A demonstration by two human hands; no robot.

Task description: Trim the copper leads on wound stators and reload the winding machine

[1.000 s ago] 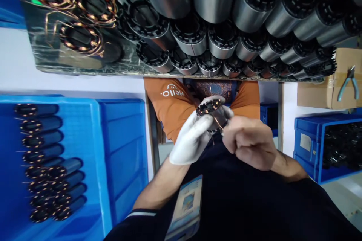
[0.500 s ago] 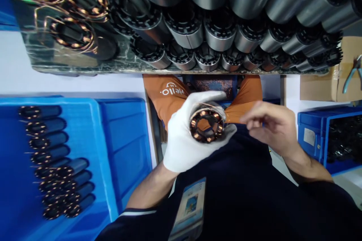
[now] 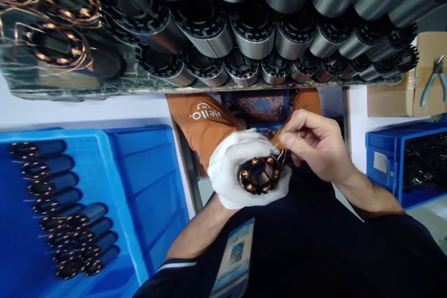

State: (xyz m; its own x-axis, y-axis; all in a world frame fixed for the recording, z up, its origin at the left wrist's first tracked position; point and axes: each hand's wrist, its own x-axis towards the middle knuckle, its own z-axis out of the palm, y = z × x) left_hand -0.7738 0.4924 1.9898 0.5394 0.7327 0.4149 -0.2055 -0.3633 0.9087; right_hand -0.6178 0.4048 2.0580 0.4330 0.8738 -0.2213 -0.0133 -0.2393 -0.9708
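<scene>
My left hand [image 3: 232,167], in a white glove, is wrapped around a motor stator [image 3: 259,176]. The stator's open end, ringed with copper windings, faces up toward me. Thin copper wire [image 3: 281,152] sticks out from its right side. Bare and just to the right, my right hand [image 3: 316,144] pinches the wire between thumb and forefinger. The stator's lower body is hidden by the glove.
Several metal stator cores [image 3: 240,67] stand in rows on the bench ahead, with copper-wound stators [image 3: 57,44] at its left. A blue bin [image 3: 104,163] at left holds several wound stators. Pliers [image 3: 433,81] lie on a cardboard box [image 3: 391,95]; another blue bin [image 3: 384,137] sits below.
My right hand has moved left to the stator and pinched its wire. The stator has shifted slightly down in view, and the left fingers have closed further around it.
</scene>
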